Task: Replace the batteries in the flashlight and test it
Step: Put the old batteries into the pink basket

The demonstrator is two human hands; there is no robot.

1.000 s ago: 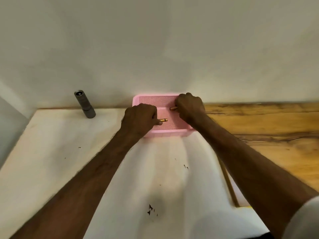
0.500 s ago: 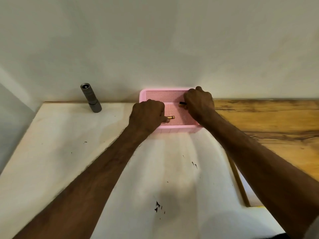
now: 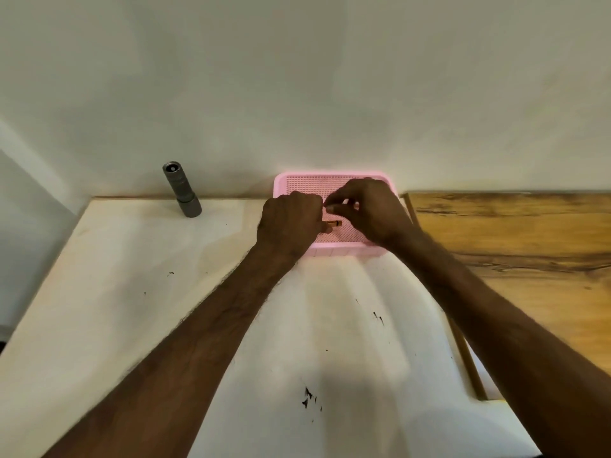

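A grey flashlight [image 3: 182, 190] stands upright on the white table against the wall, far to the left of both hands. A pink mesh tray [image 3: 344, 251] sits at the wall, straddling the white table and the wooden one. Over the tray, my left hand [image 3: 291, 223] grips a copper-coloured battery [image 3: 334, 223], of which only the tip sticks out to the right. My right hand [image 3: 367, 209] hovers beside it with curled fingers whose tips touch the left hand's knuckles. Whatever the right fingers pinch is hidden.
The white table [image 3: 132, 292] carries a few dark specks. A wooden table [image 3: 512, 242] adjoins it on the right. A plain wall runs directly behind the tray and flashlight.
My right hand moved left until its fingertips met my left hand, and the battery seen in it earlier no longer shows. The left hand keeps its battery over the tray.
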